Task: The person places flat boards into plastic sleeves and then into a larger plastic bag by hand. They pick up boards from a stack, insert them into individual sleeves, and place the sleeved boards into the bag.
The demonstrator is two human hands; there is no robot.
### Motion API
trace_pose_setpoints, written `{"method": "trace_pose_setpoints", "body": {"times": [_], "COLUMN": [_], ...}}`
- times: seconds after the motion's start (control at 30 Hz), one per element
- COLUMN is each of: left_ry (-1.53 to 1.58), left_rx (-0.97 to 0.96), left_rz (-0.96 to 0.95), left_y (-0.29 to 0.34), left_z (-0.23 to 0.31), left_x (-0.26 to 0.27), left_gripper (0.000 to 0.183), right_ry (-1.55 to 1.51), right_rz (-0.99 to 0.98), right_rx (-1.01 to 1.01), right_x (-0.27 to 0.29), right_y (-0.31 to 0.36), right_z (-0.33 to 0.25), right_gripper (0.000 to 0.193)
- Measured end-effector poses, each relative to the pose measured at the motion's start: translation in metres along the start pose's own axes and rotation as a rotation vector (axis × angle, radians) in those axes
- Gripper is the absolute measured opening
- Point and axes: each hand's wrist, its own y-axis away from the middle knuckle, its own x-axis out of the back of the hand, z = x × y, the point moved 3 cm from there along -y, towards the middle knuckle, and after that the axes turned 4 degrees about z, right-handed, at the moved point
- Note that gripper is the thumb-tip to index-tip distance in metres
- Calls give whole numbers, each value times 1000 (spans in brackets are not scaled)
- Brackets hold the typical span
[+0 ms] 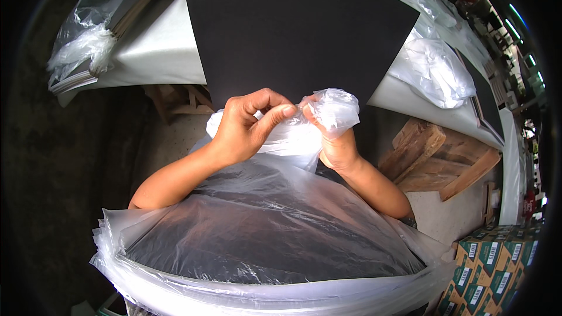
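Clear plastic film [263, 240] spreads in front of me over something dark, its thick, layered edge curving along the bottom. Its far end is gathered into a crumpled white bunch [336, 111]. My right hand [336, 143] is closed around this bunch, with folds sticking out past the fingers. My left hand [249, 123] is closed in a pinch just to the left, thumb and forefinger pressed together at the film's edge. More gathered film shows behind the left wrist. Just beyond both hands lies a large black board [298, 29].
The board rests on a pale-covered table [155, 47]. Plastic-wrapped stacks of sheets [88, 52] lie at the left, and a crumpled clear plastic bundle [436, 73] at the right. A wooden pallet [439, 158] stands below the table's right side. Green and brown cartons [489, 269] are piled at lower right.
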Motion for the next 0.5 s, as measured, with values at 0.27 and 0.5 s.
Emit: {"method": "trace_pose_setpoints", "body": {"times": [0.27,0.5], "left_ry": [-253,-320], "left_rx": [-173,-182], "left_rz": [50,79], "left_y": [0,1], "left_z": [-1,1], "left_x": [1,5], "left_gripper": [17,17], "right_ry": [-102,-68], "right_rz": [-11,32], "right_rx": [-91,-164], "right_x": [-2,-2], "right_y": [-1,0], "right_z": [5,5], "right_gripper": [15,14]}}
